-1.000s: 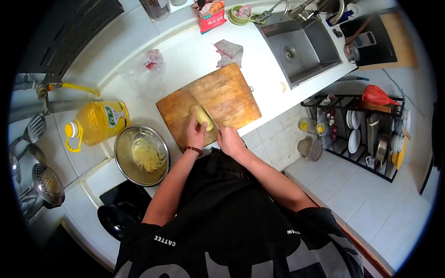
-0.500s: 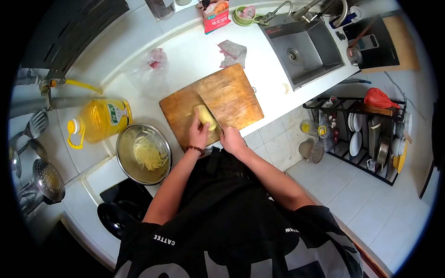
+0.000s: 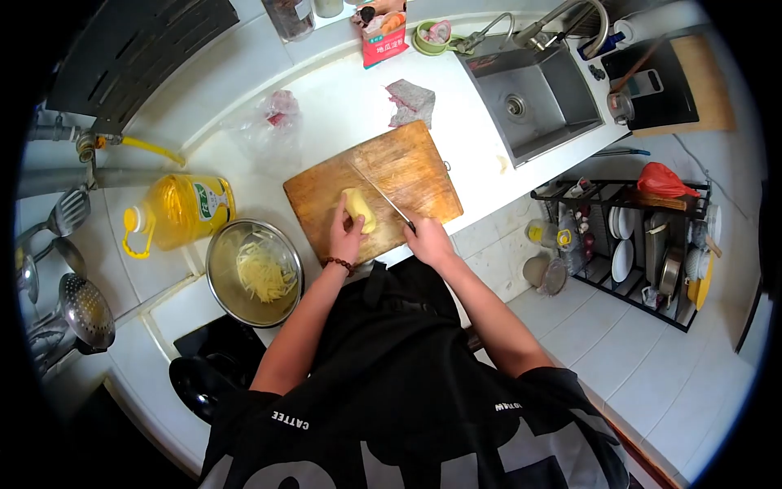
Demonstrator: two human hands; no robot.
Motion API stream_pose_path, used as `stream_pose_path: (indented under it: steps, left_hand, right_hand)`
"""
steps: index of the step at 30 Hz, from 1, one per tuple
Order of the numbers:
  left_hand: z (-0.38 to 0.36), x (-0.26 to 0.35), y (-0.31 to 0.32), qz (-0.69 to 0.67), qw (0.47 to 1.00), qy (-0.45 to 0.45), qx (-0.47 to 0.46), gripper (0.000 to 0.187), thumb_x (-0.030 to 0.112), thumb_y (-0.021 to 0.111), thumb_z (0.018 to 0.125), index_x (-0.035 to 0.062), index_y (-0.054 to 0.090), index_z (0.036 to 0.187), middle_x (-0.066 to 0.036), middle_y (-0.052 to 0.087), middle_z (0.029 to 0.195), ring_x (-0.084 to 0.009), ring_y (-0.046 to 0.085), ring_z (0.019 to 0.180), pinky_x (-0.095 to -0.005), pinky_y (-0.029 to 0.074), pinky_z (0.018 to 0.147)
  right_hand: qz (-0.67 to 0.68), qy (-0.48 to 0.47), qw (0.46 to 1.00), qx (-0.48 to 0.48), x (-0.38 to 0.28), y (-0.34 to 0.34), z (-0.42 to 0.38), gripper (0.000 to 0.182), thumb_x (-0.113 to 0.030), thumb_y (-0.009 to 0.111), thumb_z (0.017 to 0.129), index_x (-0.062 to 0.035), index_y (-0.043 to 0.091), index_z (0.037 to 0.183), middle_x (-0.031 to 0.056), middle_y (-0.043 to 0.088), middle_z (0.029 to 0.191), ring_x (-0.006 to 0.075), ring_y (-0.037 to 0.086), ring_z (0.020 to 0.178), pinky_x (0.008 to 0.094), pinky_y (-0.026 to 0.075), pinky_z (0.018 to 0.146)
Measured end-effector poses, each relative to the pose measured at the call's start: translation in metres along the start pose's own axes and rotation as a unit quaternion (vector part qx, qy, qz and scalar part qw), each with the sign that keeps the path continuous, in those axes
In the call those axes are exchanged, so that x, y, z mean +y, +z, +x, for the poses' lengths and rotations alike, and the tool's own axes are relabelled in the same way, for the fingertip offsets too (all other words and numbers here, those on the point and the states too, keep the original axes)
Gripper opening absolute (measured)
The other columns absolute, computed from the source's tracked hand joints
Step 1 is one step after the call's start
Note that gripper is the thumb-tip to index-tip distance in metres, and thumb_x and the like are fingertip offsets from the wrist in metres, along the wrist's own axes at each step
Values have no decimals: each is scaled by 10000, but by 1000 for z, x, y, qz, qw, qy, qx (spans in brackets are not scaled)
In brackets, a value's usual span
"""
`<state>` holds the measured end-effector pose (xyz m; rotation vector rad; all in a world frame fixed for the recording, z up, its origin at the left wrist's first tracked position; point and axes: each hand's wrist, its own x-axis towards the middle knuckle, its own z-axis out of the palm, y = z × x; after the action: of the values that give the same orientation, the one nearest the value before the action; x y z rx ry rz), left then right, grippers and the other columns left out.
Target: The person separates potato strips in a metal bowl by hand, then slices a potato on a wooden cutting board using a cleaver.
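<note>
My left hand [image 3: 347,232] grips a peeled potato [image 3: 361,210] on the wooden cutting board [image 3: 407,167]. A knife [image 3: 383,194] is held by its dark handle in my right hand [image 3: 429,240]. Its blade slants up and left across the board, to the right of the potato and apart from it. Left of the board stands a steel bowl [image 3: 218,287] holding pale potato shreds [image 3: 267,270] in what looks like water.
A large oil bottle [image 3: 175,212] stands behind the bowl. A plastic bag [image 3: 273,122], a grey cloth [image 3: 410,103] and a red packet [image 3: 383,37] lie beyond the board. The sink [image 3: 529,102] is at back right, a dish rack [image 3: 627,244] below it.
My right hand has moved right, taking the knife blade away from the potato. My left hand still holds the potato in about the same place. The view has shifted slightly.
</note>
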<state>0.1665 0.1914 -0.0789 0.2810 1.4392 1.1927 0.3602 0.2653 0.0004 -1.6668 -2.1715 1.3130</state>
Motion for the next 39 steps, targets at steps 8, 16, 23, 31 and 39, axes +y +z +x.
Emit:
stream_pose_path:
  steps: [8, 16, 23, 31, 39]
  left_hand:
    - [18, -17, 11, 382, 892, 236, 49, 847, 188, 802, 920, 140, 348, 1633, -216, 584, 1365, -391, 607, 1230, -454, 539, 987]
    - [4, 14, 59, 449, 867, 187, 110, 822, 274, 854, 846, 101, 455, 1544, -244, 531, 1329, -441, 571, 1210, -497, 488, 1034]
    - [20, -27, 44, 409, 878, 198, 152, 578, 236, 780, 913, 61, 581, 1426, -219, 633, 1301, -398, 604, 1200, -479, 486, 1039]
    - [-18, 116, 77, 443, 843, 284, 111, 339, 349, 705, 993, 87, 740, 1206, -145, 719, 1240, -349, 665, 1168, -430, 523, 1011]
    - [0, 113, 100, 432, 882, 67, -174, 414, 306, 801, 926, 37, 722, 1231, -97, 761, 1049, -219, 721, 935, -368, 575, 859]
  right_hand:
    - [-50, 10, 997, 58, 15, -34, -27, 343, -228, 655, 991, -125, 715, 1313, 287, 728, 948, 456, 717, 918, 517, 580, 838]
    - [10, -15, 994, 111, 49, -71, -14, 332, -193, 686, 992, -38, 723, 1283, 231, 584, 633, 287, 563, 521, 402, 490, 590]
    - [-28, 10, 999, -21, 44, -114, 3, 355, -237, 657, 998, -83, 720, 1311, 260, 723, 839, 442, 719, 804, 491, 571, 773]
    - [-251, -312, 904, -147, 34, -167, 34, 383, -205, 697, 919, -186, 697, 1301, 109, 713, 801, 367, 708, 770, 493, 547, 657]
    - [-308, -434, 827, -183, 27, -197, 60, 480, -244, 751, 872, -224, 675, 1346, 48, 689, 805, 288, 709, 741, 444, 547, 643]
